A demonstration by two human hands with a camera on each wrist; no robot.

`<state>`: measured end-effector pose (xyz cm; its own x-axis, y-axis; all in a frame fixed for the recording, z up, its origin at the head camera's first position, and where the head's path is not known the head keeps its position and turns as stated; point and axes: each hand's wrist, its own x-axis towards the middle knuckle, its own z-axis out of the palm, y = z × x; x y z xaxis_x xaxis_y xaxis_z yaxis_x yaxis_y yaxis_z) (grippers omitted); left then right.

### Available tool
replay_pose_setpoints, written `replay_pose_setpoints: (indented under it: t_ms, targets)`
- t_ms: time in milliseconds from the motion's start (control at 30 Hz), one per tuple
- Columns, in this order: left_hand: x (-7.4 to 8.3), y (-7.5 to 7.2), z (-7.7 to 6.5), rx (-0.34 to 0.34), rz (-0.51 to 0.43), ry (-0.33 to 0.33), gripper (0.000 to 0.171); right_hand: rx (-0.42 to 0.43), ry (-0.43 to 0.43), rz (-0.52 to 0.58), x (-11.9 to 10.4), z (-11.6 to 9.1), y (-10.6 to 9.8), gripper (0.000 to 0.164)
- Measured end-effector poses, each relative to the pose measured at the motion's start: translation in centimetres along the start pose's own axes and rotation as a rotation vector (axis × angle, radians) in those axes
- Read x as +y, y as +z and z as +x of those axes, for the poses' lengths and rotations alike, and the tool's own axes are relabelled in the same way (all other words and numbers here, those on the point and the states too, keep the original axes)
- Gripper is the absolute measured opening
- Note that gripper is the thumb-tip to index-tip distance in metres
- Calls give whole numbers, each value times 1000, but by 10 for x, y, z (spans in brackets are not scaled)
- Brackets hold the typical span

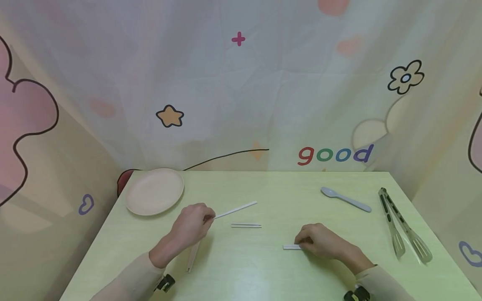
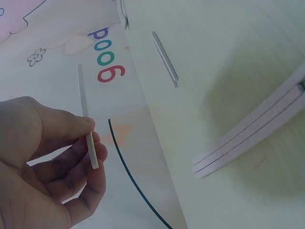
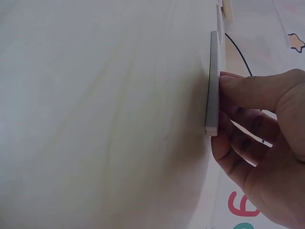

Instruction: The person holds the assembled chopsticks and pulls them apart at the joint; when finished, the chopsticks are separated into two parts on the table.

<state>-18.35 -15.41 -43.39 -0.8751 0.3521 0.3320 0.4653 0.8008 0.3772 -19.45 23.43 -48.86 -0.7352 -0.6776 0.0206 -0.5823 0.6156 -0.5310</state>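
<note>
Person's L hand (image 1: 192,223) pinched a thin white stick (image 1: 235,210) btwn thumb & fingers; stick's free end pointed R and slightly away, over the bench (image 1: 271,276). R hand (image 1: 320,241) had its fingers closed on a short white bar (image 1: 291,247), one end poking out toward the L; couldn't tell if the bar touched the bench. Btwn the hands, a bit farther off, lay a pair of short sticks (image 1: 246,225), side by side. Some long pale strips (image 1: 192,259) sat just below the L hand, far end hidden by it in the head view. Plate (image 1: 155,191) was at the far L corner, spoon (image 1: 346,200) at far R, tongs (image 1: 397,242) near the R edge, arms spread apart. Printed curtain (image 1: 241,92) hung behind, w/ "good" on it.
</note>
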Motion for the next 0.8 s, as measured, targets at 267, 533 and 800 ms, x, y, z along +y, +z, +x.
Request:
replay_pose_setpoints:
  t_ms: [267, 533, 800]
  targets:
    - [2, 0, 5, 12, 14, 26, 6, -8, -14, -12, -1, 1, -2, 13]
    - [7, 1, 9, 27, 13, 75, 5, -20, -21, -11, 1, 1, -4, 10]
    - [12, -1, 16, 30, 19, 124, 5, 68, -33, -59, -2, 6, -11, 12]
